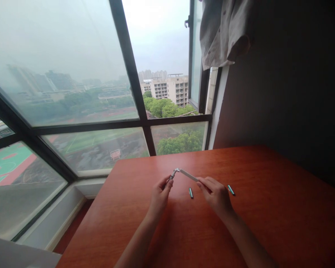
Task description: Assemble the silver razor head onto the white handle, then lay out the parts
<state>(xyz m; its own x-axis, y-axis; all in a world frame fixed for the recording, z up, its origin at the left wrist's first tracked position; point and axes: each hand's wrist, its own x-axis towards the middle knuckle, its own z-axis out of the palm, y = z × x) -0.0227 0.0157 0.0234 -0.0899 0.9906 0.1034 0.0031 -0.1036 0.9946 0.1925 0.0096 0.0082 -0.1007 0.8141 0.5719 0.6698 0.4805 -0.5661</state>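
Observation:
My left hand (159, 196) pinches a razor handle (173, 174), dark and silvery, its bent head end pointing up and right. In my right hand (218, 197) is a slim whitish stick (188, 175), gripped near its lower end; its exact kind is unclear. The stick's far tip meets or nearly meets the head of the razor handle; I cannot tell if they touch. On the tabletop between my hands lies a green-and-black razor cartridge (191, 192). A second razor cartridge (231, 190) rests just right of my right hand.
Both hands are over a reddish-brown wooden table (123, 223). Behind it stand dark-framed windows (145, 123), with one pane (195, 52) swung open. A grey cloth (223, 33) hangs at the upper right beside a dark wall (281, 82).

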